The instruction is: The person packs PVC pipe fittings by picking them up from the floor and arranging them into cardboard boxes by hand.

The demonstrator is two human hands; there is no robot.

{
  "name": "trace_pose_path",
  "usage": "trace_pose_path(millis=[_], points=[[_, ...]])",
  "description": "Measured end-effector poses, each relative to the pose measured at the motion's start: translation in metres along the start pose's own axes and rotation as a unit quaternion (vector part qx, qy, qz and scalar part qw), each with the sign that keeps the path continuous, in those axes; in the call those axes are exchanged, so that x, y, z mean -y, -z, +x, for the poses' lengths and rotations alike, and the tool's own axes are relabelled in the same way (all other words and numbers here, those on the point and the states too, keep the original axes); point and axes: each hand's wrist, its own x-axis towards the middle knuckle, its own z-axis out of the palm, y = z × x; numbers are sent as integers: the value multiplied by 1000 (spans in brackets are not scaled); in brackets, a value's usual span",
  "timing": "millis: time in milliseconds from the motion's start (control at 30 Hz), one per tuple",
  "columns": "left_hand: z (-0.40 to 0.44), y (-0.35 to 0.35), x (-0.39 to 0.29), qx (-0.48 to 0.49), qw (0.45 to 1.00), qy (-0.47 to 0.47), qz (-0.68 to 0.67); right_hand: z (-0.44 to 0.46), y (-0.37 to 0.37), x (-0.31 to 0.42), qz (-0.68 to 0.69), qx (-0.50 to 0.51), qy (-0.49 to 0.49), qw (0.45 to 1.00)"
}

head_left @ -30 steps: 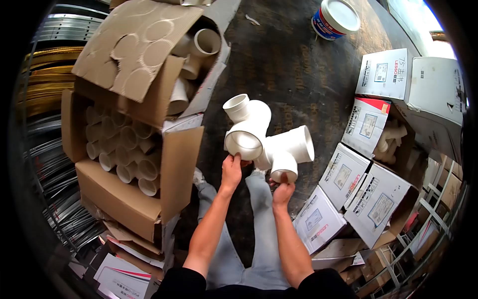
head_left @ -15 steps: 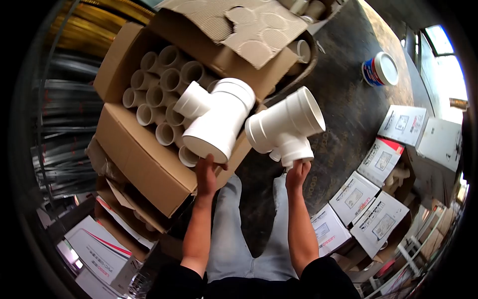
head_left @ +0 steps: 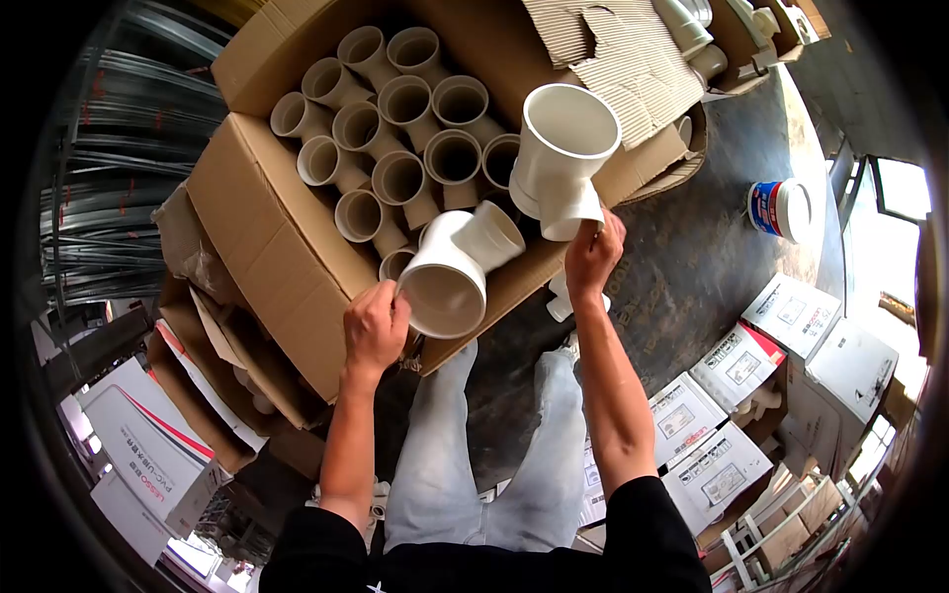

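My left hand (head_left: 377, 324) is closed on the rim of a white pipe tee (head_left: 457, 247) at the near edge of a cardboard box (head_left: 252, 252). The wide open end of this tee faces me, and its branch points up to the right. My right hand (head_left: 595, 252) grips a second white pipe tee (head_left: 546, 168) by its short branch, over the box's right side, with the wide mouth turned upward. Inside the box, several off-white pipe fittings (head_left: 366, 128) stand in rows with their round openings up.
A torn corrugated sheet (head_left: 633, 74) lies over the box's far right. A white-lidded tub (head_left: 781, 210) stands on the dark floor (head_left: 682, 257). White printed cartons (head_left: 717, 474) are at right, more cartons (head_left: 148, 455) at left. A small white fitting (head_left: 561, 298) lies near my right forearm.
The left tee has turned, so its open end now faces me. The right tee has moved up and left over the box, its mouth tipping upward. The view has shifted toward the box.
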Motion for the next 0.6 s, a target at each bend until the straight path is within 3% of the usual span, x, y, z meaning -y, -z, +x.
trace_pose_path(millis=[67,233,367,433,600], points=[[8,-4,1,4,999,-24,27,-13,-4,1,166,18,-234,958],[33,-24,-5,-39,981,-177,69,-6,-7,-16,68,26,-151,986],[58,-33,-22,-24,976,-208,61,15,2,-28,25,16,-88,996],[77,-38,-23,36,960,-268,75,22,6,-28,34,51,-2,998],[124,-36,-45,123,945,-284,109,16,-4,-50,53,90,-23,994]])
